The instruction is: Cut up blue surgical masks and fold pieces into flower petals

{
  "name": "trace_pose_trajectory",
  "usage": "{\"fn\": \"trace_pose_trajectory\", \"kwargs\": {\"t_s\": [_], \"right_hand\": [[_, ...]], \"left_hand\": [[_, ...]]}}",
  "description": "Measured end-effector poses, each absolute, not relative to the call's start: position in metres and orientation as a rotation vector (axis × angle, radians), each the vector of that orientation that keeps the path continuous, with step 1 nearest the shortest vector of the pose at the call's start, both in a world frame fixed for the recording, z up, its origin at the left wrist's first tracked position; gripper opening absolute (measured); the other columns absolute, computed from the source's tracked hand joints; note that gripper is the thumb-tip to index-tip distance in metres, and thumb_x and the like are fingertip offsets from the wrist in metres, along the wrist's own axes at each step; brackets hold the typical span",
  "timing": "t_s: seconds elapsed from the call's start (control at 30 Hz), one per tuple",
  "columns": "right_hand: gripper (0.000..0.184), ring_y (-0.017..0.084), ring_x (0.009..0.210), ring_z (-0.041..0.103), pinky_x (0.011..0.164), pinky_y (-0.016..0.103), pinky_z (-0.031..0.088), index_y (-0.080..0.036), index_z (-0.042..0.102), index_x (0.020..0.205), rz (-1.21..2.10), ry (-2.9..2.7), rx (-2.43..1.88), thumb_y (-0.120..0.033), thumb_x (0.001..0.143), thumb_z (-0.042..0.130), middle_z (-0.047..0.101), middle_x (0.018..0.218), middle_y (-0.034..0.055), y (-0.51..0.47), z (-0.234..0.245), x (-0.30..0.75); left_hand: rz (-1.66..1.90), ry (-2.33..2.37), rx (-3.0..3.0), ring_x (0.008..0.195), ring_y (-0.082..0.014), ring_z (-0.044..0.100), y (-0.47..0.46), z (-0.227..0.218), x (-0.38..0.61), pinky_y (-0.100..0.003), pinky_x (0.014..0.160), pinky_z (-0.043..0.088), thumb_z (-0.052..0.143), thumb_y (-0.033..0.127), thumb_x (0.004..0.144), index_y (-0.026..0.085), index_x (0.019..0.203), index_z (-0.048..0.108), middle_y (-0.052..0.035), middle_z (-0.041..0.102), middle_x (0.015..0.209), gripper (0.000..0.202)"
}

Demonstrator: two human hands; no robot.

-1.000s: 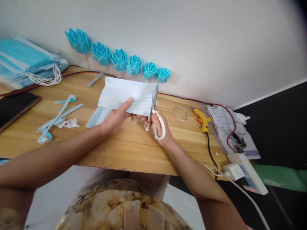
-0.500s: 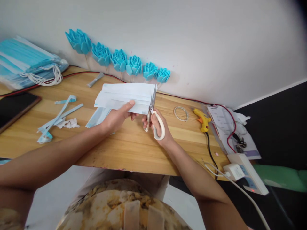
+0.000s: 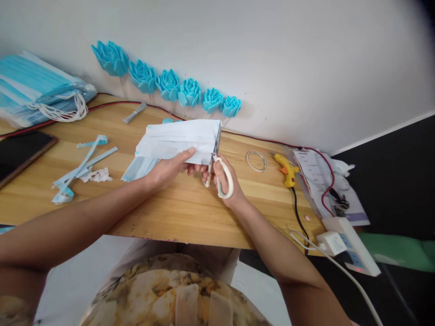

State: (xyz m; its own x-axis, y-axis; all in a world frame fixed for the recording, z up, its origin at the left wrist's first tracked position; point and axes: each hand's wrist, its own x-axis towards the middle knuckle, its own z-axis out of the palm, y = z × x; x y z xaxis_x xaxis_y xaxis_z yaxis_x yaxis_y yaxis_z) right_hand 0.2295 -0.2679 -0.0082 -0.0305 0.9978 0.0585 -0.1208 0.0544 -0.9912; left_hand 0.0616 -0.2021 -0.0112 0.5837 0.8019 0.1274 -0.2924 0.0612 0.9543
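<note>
My left hand [image 3: 173, 168] pinches the lower edge of a pleated face mask [image 3: 180, 138], its thumb flat on the white side. White-handled scissors [image 3: 225, 181] sit in my right hand [image 3: 229, 183], with fingers through the loops. Their blades lie along the mask's right edge, partly hidden by it. Beneath the mask, another light blue piece of mask [image 3: 139, 168] rests on the table. Cut blue strips [image 3: 83, 167] and small white scraps [image 3: 99, 174] lie to the left of my hands.
Blue flowers on sticks [image 3: 169, 84] lean along the wall. A stack of masks [image 3: 30, 86] and a phone [image 3: 23, 151] are at the left. To the right are a wire coil [image 3: 257, 161], a yellow glue gun [image 3: 288, 170] and a power strip [image 3: 360, 253].
My left hand and the mask have shifted slightly right and down at the left end. A bit of blue now shows behind the mask's top edge. The scissors have hardly moved.
</note>
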Motion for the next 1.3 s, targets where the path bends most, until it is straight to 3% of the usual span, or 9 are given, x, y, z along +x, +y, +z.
{"fn": "trace_pose_trajectory", "kwargs": {"t_s": [0.33, 0.5, 0.63, 0.73, 0.8, 0.9, 0.97, 1.1, 1.3], "right_hand": [[0.056, 0.010, 0.057, 0.057, 0.051, 0.025, 0.045, -0.022, 0.060, 0.093, 1.169, -1.194, -1.125, -0.077, 0.085, 0.064, 0.065, 0.077, -0.0005, -0.267, 0.001, 0.235], [0.054, 0.009, 0.052, 0.055, 0.045, 0.024, 0.041, -0.022, 0.060, 0.094, 1.201, -1.109, -1.127, -0.073, 0.082, 0.072, 0.063, 0.073, -0.0022, -0.265, 0.004, 0.239], [0.061, 0.008, 0.049, 0.052, 0.043, 0.023, 0.038, -0.023, 0.062, 0.108, 1.274, -1.050, -1.134, -0.071, 0.075, 0.079, 0.063, 0.070, -0.0050, -0.266, 0.006, 0.240], [0.063, 0.008, 0.049, 0.048, 0.042, 0.022, 0.036, -0.022, 0.062, 0.116, 1.365, -1.103, -1.043, -0.069, 0.078, 0.078, 0.063, 0.071, -0.0045, -0.269, 0.007, 0.241], [0.061, 0.008, 0.050, 0.046, 0.043, 0.023, 0.035, -0.021, 0.062, 0.121, 1.432, -1.171, -0.912, -0.067, 0.083, 0.076, 0.062, 0.072, -0.0039, -0.270, 0.006, 0.242], [0.057, 0.008, 0.050, 0.044, 0.045, 0.024, 0.035, -0.022, 0.061, 0.123, 1.533, -1.265, -0.727, -0.064, 0.088, 0.072, 0.061, 0.072, -0.0035, -0.271, 0.001, 0.245], [0.054, 0.008, 0.048, 0.044, 0.045, 0.025, 0.036, -0.023, 0.060, 0.119, 1.589, -1.315, -0.679, -0.065, 0.088, 0.072, 0.061, 0.072, -0.0032, -0.271, -0.003, 0.247], [0.049, 0.009, 0.049, 0.046, 0.046, 0.026, 0.036, -0.021, 0.060, 0.093, 1.550, -1.410, -0.691, -0.070, 0.088, 0.068, 0.061, 0.071, -0.0009, -0.272, -0.005, 0.248], [0.047, 0.013, 0.058, 0.053, 0.053, 0.028, 0.044, -0.022, 0.061, 0.091, 1.368, -1.528, -0.870, -0.069, 0.089, 0.067, 0.061, 0.071, 0.0004, -0.272, 0.003, 0.252]], "left_hand": [[0.738, 0.592, 1.658, 0.062, -0.0161, 0.055, -0.201, -0.003, 0.053, -0.029, 0.062, 0.046, 0.051, 0.062, 0.099, 0.018, 0.070, 0.067, -0.0053, 0.064, 0.068, 0.055], [0.613, 0.427, 1.949, 0.056, -0.0139, 0.052, -0.195, 0.010, 0.042, -0.025, 0.054, 0.038, 0.062, 0.049, 0.097, 0.021, 0.093, 0.080, -0.0005, 0.064, 0.063, 0.033], [0.687, 0.473, 1.931, 0.050, -0.0141, 0.052, -0.194, 0.021, 0.033, -0.026, 0.050, 0.038, 0.072, 0.049, 0.091, 0.021, 0.078, 0.080, -0.0006, 0.062, 0.056, 0.032], [1.038, 0.611, 1.804, 0.067, -0.0186, 0.065, -0.195, 0.031, 0.031, -0.029, 0.063, 0.051, 0.074, 0.051, 0.090, 0.022, 0.082, 0.082, -0.0045, 0.072, 0.069, 0.031], [1.300, 0.699, 1.696, 0.095, -0.0243, 0.071, -0.193, 0.036, 0.030, -0.033, 0.080, 0.056, 0.075, 0.050, 0.090, 0.024, 0.094, 0.083, -0.0075, 0.078, 0.093, 0.028], [1.453, 0.732, 1.611, 0.132, -0.0307, 0.060, -0.188, 0.041, 0.028, -0.037, 0.093, 0.057, 0.079, 0.047, 0.087, 0.026, 0.110, 0.080, -0.0081, 0.074, 0.126, 0.031], [1.391, 0.712, 1.617, 0.136, -0.0321, 0.058, -0.183, 0.041, 0.026, -0.037, 0.094, 0.058, 0.082, 0.047, 0.084, 0.024, 0.112, 0.079, -0.0084, 0.074, 0.128, 0.036], [1.097, 0.674, 1.617, 0.100, -0.0274, 0.072, -0.178, 0.038, 0.022, -0.031, 0.077, 0.058, 0.086, 0.049, 0.078, 0.017, 0.093, 0.081, -0.0078, 0.077, 0.097, 0.036], [0.858, 0.621, 1.485, 0.055, -0.0136, 0.058, -0.181, 0.038, 0.021, -0.024, 0.047, 0.046, 0.088, 0.052, 0.073, 0.018, 0.075, 0.079, -0.0034, 0.071, 0.070, 0.036]]}}
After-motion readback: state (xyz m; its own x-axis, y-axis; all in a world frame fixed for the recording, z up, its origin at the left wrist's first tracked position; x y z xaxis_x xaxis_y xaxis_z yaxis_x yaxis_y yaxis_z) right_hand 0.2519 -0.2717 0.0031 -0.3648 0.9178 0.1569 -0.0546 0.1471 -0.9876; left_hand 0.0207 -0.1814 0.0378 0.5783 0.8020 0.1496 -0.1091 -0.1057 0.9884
